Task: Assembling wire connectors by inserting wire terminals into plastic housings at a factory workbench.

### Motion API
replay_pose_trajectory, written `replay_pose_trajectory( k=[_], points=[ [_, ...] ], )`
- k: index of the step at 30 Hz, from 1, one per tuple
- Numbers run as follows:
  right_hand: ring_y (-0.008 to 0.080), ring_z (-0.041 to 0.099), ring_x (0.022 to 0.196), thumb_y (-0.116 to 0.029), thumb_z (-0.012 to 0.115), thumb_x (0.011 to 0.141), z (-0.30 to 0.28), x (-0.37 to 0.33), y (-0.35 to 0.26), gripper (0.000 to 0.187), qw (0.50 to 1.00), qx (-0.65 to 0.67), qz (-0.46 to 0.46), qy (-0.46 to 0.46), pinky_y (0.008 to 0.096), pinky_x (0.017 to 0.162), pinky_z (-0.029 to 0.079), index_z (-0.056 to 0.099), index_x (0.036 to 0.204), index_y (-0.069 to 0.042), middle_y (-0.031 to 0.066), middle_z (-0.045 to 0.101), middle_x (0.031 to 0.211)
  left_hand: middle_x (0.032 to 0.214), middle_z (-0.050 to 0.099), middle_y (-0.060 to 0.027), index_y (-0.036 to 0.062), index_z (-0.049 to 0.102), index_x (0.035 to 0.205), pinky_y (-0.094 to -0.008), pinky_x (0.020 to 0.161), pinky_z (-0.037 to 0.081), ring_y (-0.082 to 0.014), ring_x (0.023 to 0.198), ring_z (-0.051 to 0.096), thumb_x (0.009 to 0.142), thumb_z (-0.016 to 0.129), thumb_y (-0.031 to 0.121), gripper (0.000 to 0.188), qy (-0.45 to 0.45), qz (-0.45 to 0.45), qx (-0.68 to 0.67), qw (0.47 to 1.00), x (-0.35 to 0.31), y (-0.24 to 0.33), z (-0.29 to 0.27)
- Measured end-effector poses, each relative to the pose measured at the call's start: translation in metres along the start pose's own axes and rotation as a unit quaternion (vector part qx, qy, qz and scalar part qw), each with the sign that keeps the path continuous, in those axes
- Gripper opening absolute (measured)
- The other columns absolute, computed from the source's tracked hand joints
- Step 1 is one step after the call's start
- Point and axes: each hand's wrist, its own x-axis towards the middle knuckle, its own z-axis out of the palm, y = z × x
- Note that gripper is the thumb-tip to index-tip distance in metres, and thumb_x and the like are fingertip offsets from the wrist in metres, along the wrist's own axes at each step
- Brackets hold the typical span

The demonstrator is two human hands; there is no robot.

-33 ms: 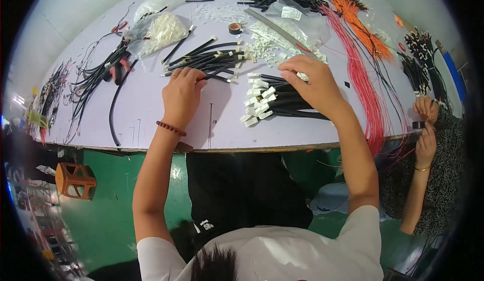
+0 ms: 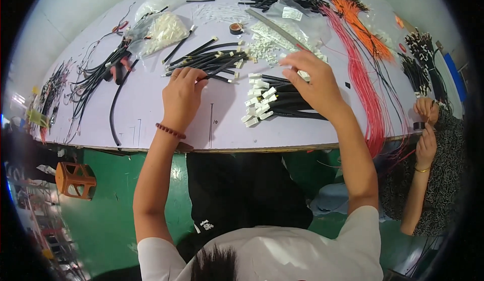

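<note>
My left hand [image 2: 182,90] is closed on a black sleeved cable [image 2: 220,78], whose pale tip points right, just below a bundle of similar black cables [image 2: 209,58]. To the right, my right hand [image 2: 313,77] hovers with thumb and forefinger apart, and nothing shows between them. It covers part of a group of black cables with white connectors [image 2: 260,99] lying on the table. Behind it is a scattered pile of small white connectors [image 2: 266,47].
At the left lie red-handled pliers [image 2: 119,72] and a bag of pale connectors [image 2: 164,33]. A steel ruler [image 2: 275,28] crosses the pile. Pink wires [image 2: 349,69] run down the right side, where a co-worker's hands [image 2: 426,125] hold a thin wire beside a tape roll.
My right thumb and forefinger have spread a little. My left hand and its cable have hardly moved.
</note>
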Motion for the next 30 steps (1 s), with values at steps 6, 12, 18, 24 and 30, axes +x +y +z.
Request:
replay_pose_trajectory(
  k=[6, 12, 18, 24, 30],
  points=[
    [0.0344, 0.055, 0.109, -0.030, 0.065, 0.084, 0.004, -0.036, -0.058, 0.042, 0.982, -0.107, -0.156, 0.029, 0.0406, 0.092, 0.044, 0.058, 0.116, -0.003, 0.0150, 0.059, 0.117, 0.089, 0.061, -0.0082, 0.0069, 0.062, 0.087, -0.0362, 0.071, 0.050, -0.0295, 0.087, 0.059, 0.069, 0.070, 0.003, 0.020, -0.029, 0.154, -0.128, 0.979, -0.039, 0.063, -0.051],
    [0.0251, 0.056, 0.053, -0.016, 0.074, 0.075, 0.023, -0.128, -0.092, 0.021, 0.993, -0.053, -0.058, -0.088, 0.0338, 0.050, 0.043, 0.067, 0.092, -0.006, 0.0059, 0.057, 0.062, 0.091, 0.060, -0.0095, 0.0069, 0.064, 0.091, -0.0366, 0.076, 0.050, -0.0307, 0.092, 0.060, 0.065, 0.075, 0.004, 0.028, -0.077, 0.172, -0.247, 0.951, -0.097, 0.093, -0.065],
    [0.0182, 0.060, 0.055, -0.010, 0.069, 0.082, 0.038, -0.192, -0.094, 0.017, 0.956, 0.182, 0.229, 0.024, 0.0253, 0.051, 0.044, 0.067, 0.094, 0.002, 0.0101, 0.063, 0.069, 0.108, 0.056, -0.0088, 0.0016, 0.048, 0.125, -0.0297, 0.083, 0.051, -0.0175, 0.096, 0.058, 0.084, 0.062, -0.001, 0.043, -0.069, -0.236, -0.645, 0.724, -0.126, 0.094, -0.051],
    [0.0168, 0.059, 0.054, -0.010, 0.069, 0.083, 0.059, -0.205, -0.100, 0.017, 0.979, 0.125, 0.162, 0.021, 0.0251, 0.050, 0.044, 0.067, 0.096, 0.002, 0.0108, 0.062, 0.068, 0.100, 0.060, -0.0054, 0.0003, 0.055, 0.117, -0.0259, 0.076, 0.052, -0.0116, 0.084, 0.060, 0.091, 0.059, 0.009, 0.027, -0.169, -0.302, -0.747, 0.568, -0.150, 0.114, -0.034],
    [0.0189, 0.061, 0.065, -0.009, 0.070, 0.082, 0.071, -0.211, -0.099, 0.022, 0.987, 0.069, 0.143, 0.023, 0.0258, 0.059, 0.046, 0.065, 0.101, 0.001, 0.0118, 0.063, 0.075, 0.093, 0.065, -0.0056, -0.0014, 0.065, 0.101, -0.0241, 0.075, 0.051, -0.0108, 0.080, 0.061, 0.092, 0.060, 0.010, 0.016, -0.122, -0.313, -0.725, 0.601, -0.163, 0.115, -0.034]
  ],
)
